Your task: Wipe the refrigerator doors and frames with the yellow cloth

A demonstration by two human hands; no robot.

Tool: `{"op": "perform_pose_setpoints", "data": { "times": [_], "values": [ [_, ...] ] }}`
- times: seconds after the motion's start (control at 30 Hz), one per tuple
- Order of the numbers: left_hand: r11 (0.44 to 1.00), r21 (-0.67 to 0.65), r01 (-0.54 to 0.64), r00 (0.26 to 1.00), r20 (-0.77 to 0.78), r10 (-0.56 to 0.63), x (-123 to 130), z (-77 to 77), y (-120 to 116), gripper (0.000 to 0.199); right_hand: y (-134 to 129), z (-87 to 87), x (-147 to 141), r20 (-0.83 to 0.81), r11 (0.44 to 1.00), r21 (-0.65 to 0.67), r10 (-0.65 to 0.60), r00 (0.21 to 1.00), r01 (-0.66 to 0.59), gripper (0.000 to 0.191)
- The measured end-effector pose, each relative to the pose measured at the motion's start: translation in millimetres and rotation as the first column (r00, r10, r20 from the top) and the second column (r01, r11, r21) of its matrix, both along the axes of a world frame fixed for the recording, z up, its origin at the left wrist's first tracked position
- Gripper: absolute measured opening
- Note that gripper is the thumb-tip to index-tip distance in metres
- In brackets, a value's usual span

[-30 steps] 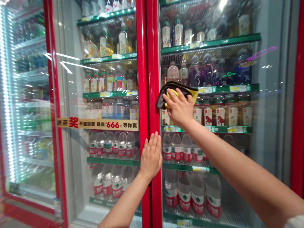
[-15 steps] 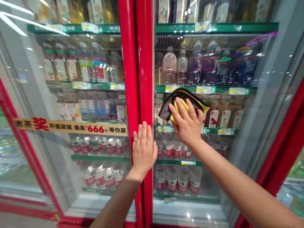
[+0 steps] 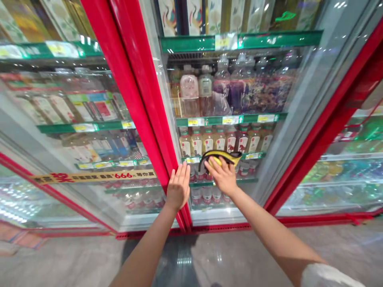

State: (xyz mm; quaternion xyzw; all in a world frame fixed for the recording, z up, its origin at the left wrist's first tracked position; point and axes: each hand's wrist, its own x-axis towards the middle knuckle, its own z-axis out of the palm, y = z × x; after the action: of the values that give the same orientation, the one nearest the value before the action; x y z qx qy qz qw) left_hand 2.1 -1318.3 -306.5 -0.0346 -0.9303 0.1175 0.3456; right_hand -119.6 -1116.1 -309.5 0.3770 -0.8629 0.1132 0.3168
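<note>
Lighting: bright, cool white, coming from inside the refrigerated drinks cooler. Glare: pale streaks across the clear glass door; glossy sheen on the polished grey floor. Distortion: strong wide-angle bowing; glossy red door frame slants sharply. Focus: bottles behind glass slightly soft.

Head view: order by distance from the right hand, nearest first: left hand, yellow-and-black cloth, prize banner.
1. yellow-and-black cloth: under the right hand, on the glass door.
2. left hand: to its left, at the red door frame.
3. prize banner: farthest, on the left door.
</note>
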Motion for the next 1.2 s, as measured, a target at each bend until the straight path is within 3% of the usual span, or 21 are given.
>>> {"op": "perform_pose_setpoints", "data": {
  "times": [0.07, 0.13, 0.2, 0.27, 0.37, 0.43, 0.53, 0.63, 0.73, 0.8, 0.9, 1.0, 1.1, 1.2],
  "values": [
    [0.998, -0.036, 0.053, 0.998, 0.044, -0.051, 2.1, 13.6, 7.8, 0.086, 2.0, -1.1, 2.1, 0.04, 0.974, 0.13, 0.179, 0.983, -0.183, 0.059],
    [0.994, -0.042, 0.098, 0.994, 0.062, -0.095, -1.1, 28.2, 17.8, 0.088, 6.8, 16.4, -2.4, 0.064, 0.942, 0.183, 0.274, 0.96, -0.281, 0.061],
    [0.994, -0.017, 0.112, 0.991, 0.072, -0.11, -8.7, 41.8, 31.7, 0.09, 21.0, 42.6, -11.0, 0.066, 0.964, 0.138, 0.218, 0.974, -0.226, 0.061],
    [0.993, 0.011, 0.116, 0.988, 0.104, -0.117, -18.3, 51.7, 50.1, 0.092, 43.1, 61.0, -19.1, 0.084, 0.997, 0.048, 0.053, 0.995, -0.057, 0.061],
    [0.992, 0.041, 0.118, 0.978, 0.171, -0.124, -30.8, 57.8, 83.2, 0.092, 76.2, 57.0, -23.6, 0.18, 0.986, 0.002, -0.166, 0.97, 0.169, 0.062],
    [0.991, 0.061, 0.117, 0.971, 0.202, -0.127, -36.5, 59.3, 104.9, 0.091, 91.1, 43.1, -22.3, 0.235, 0.984, 0.054, -0.179, 0.956, 0.171, 0.062],
    [0.986, 0.092, 0.14, 0.962, 0.222, -0.157, -42.9, 66.3, 131.2, 0.09, 107.8, 38.6, -24.6, 0.246, 0.992, 0.126, -0.05, 0.968, 0.02, 0.061],
    [0.981, 0.099, 0.168, 0.963, 0.196, -0.185, -50.8, 81.9, 150.2, 0.089, 132.3, 62.8, -42.1, 0.202, 0.994, 0.109, 0.005, 0.979, -0.028, 0.061],
    [0.983, 0.064, 0.172, 0.967, 0.179, -0.181, -60.8, 97.1, 168.0, 0.086, 167.7, 81.6, -62.8, 0.205, 0.991, 0.026, -0.133, 0.97, 0.131, 0.062],
    [0.985, 0.04, 0.169, 0.968, 0.182, -0.174, -67.3, 101.3, 180.2, 0.083, 187.0, 73.9, -67.5, 0.254, 0.96, -0.035, -0.262, 0.931, 0.279, 0.063],
    [0.984, 0.017, 0.179, 0.966, 0.186, -0.179, -76.5, 97.6, 197.0, 0.079, 195.1, 41.4, -59.6, 0.343, 0.898, -0.074, -0.386, 0.857, 0.434, 0.063],
    [0.972, -0.011, 0.236, 0.953, 0.197, -0.229, -87.7, 91.1, 211.4, 0.079, 190.3, 21.6, -53.8, 0.341, 0.953, -0.009, -0.28, 0.897, 0.301, 0.063],
    [0.96, -0.039, 0.277, 0.942, 0.209, -0.263, -103.5, 90.2, 225.8, 0.079, 199.3, 30.9, -69.3, 0.274, 0.993, 0.028, -0.114, 0.955, 0.111, 0.063],
    [0.964, -0.046, 0.263, 0.945, 0.214, -0.247, -121.3, 90.1, 240.3, 0.078, 224.8, 38.4, -96.5, 0.205, 0.976, -0.094, -0.175, 0.963, 0.198, 0.063]
  ]
}}
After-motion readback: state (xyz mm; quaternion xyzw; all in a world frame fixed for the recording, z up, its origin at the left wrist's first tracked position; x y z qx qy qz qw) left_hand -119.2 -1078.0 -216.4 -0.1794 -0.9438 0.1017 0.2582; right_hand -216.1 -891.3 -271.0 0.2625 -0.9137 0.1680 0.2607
